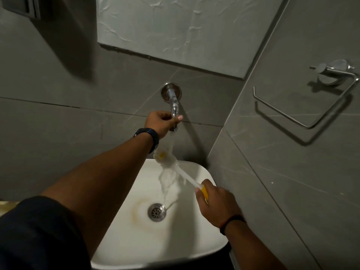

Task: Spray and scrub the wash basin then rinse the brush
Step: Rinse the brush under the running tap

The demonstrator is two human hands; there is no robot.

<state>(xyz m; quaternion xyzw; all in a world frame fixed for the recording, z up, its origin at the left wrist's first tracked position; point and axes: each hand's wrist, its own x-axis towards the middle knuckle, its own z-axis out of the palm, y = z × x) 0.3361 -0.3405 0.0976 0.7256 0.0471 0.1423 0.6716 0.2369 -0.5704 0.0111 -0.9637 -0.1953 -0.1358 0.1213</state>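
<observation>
A white wash basin (202, 240) sits below a chrome wall tap (173, 102). My left hand (160, 121) grips the tap's handle, and water runs down from the spout into the basin. My right hand (216, 203) holds the yellow grip of a brush (185, 176) with a white shaft. Its white and yellow head is lifted into the stream just under the spout. A brownish stain rings the metal drain (157, 212).
Grey tiled walls close in behind and on the right. A chrome towel ring (303, 106) hangs on the right wall. A pale panel (185, 32) is fixed above the tap. A metal fitting (21, 6) sits at the top left.
</observation>
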